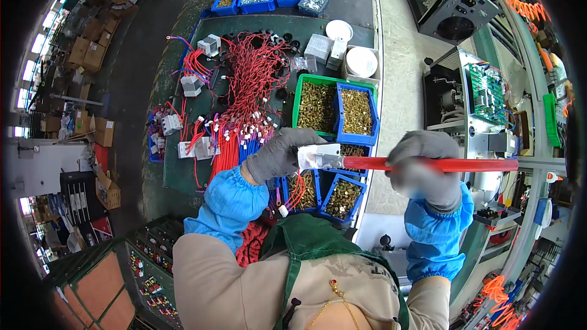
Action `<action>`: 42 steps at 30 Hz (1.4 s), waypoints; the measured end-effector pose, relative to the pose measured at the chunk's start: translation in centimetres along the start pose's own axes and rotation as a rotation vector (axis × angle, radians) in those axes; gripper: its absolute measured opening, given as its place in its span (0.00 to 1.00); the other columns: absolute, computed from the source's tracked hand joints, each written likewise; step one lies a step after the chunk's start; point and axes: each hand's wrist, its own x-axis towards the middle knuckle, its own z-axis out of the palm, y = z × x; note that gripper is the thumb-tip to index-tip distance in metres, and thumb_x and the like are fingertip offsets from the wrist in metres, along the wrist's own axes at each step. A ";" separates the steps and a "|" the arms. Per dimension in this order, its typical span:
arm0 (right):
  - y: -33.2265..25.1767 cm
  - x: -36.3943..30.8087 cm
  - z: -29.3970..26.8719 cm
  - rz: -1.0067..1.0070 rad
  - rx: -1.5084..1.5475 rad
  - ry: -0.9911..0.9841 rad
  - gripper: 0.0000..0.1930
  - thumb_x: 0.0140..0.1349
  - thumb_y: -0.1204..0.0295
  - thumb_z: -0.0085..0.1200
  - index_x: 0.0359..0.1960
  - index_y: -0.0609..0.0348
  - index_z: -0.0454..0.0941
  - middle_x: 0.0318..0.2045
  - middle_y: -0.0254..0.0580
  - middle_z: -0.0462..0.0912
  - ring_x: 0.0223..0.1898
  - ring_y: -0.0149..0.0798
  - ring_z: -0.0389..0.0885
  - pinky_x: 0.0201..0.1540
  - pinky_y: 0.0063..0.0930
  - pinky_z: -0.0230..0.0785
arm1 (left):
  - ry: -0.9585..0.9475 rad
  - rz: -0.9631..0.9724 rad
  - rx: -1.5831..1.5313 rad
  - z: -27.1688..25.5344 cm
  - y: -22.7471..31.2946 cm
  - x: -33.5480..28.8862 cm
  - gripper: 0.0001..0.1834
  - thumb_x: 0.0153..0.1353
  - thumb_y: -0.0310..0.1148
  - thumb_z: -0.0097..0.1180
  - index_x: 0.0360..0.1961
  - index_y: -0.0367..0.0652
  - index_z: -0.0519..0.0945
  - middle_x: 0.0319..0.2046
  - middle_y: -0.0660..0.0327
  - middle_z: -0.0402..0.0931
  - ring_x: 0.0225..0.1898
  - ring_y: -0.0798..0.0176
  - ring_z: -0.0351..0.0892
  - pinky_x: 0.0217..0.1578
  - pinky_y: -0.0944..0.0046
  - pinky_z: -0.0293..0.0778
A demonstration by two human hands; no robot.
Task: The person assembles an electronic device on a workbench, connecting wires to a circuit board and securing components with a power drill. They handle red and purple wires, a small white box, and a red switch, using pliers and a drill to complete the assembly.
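Observation:
A long red sleeved cable [471, 164] with a flat silver metal lug [319, 157] at its left end lies level across the middle of the view. My left hand [280, 154], in a grey glove, pinches the lug end. In the same kind of glove, my right hand [425, 171] is closed round the red sleeve further right. Both forearms wear blue sleeve covers. Below the cable sit blue bins of brass parts [343, 197].
A dark green bench [183, 174] carries bundles of red wires [251, 95], white connectors, green and blue bins of brass terminals [333, 107] and white bowls [361, 61]. To the right stands an open machine chassis with a green circuit board [486, 91]. Cardboard boxes lie on the floor at left.

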 end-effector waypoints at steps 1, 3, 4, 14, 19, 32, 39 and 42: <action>0.0 0.1 0.1 0.007 -0.024 -0.018 0.08 0.53 0.76 0.52 0.30 0.70 0.78 0.22 0.43 0.79 0.19 0.29 0.77 0.20 0.19 0.68 | -0.006 -0.004 0.039 -0.2 0.1 0.1 0.24 0.48 0.27 0.67 0.49 0.42 0.75 0.44 0.55 0.78 0.46 0.60 0.78 0.46 0.62 0.74; -0.5 -0.1 0.1 0.043 -0.051 0.021 0.08 0.52 0.76 0.53 0.30 0.70 0.79 0.22 0.43 0.79 0.19 0.29 0.77 0.22 0.20 0.68 | -0.012 -0.040 0.060 -0.2 0.5 0.2 0.25 0.47 0.27 0.67 0.49 0.41 0.76 0.44 0.56 0.78 0.46 0.60 0.79 0.46 0.62 0.74; -0.8 -0.3 0.2 0.041 -0.037 0.038 0.07 0.52 0.76 0.54 0.29 0.70 0.79 0.22 0.43 0.79 0.20 0.29 0.77 0.23 0.21 0.69 | -0.011 -0.075 0.043 -0.1 0.7 0.2 0.25 0.47 0.27 0.68 0.48 0.41 0.76 0.44 0.56 0.78 0.46 0.60 0.79 0.46 0.62 0.74; -0.7 -1.1 0.4 0.128 -0.320 0.147 0.06 0.51 0.76 0.52 0.27 0.67 0.79 0.21 0.42 0.79 0.19 0.30 0.76 0.23 0.23 0.68 | 0.070 -0.019 -0.055 0.4 0.5 0.3 0.20 0.45 0.23 0.65 0.43 0.39 0.78 0.38 0.57 0.79 0.41 0.61 0.80 0.41 0.63 0.75; -1.4 -2.2 -0.1 0.129 -0.106 0.221 0.07 0.51 0.76 0.53 0.28 0.68 0.79 0.20 0.43 0.79 0.17 0.29 0.76 0.21 0.22 0.68 | 0.082 -0.019 -0.026 0.1 0.7 0.1 0.21 0.45 0.24 0.66 0.43 0.39 0.78 0.38 0.57 0.79 0.41 0.61 0.80 0.41 0.63 0.74; 0.1 -2.2 -1.1 0.083 -0.344 0.181 0.07 0.53 0.78 0.50 0.31 0.68 0.80 0.20 0.42 0.78 0.19 0.27 0.76 0.21 0.19 0.68 | 0.138 -0.257 -0.492 1.4 -0.9 -0.8 0.17 0.49 0.24 0.63 0.42 0.38 0.78 0.38 0.58 0.78 0.40 0.64 0.79 0.41 0.65 0.74; 1.8 -3.5 -2.0 0.032 0.205 0.169 0.11 0.55 0.69 0.56 0.32 0.65 0.73 0.24 0.46 0.79 0.18 0.30 0.76 0.21 0.21 0.69 | 0.100 -0.135 -0.372 1.1 -1.4 -1.0 0.18 0.53 0.24 0.62 0.46 0.40 0.76 0.43 0.56 0.77 0.46 0.60 0.78 0.47 0.62 0.75; 4.6 -2.3 -1.8 -0.278 0.069 0.017 0.19 0.58 0.58 0.51 0.24 0.66 0.77 0.23 0.44 0.77 0.17 0.29 0.72 0.19 0.20 0.63 | 0.107 -0.074 -0.199 1.2 -1.2 -0.7 0.20 0.51 0.25 0.64 0.47 0.40 0.75 0.44 0.55 0.77 0.47 0.59 0.78 0.47 0.61 0.74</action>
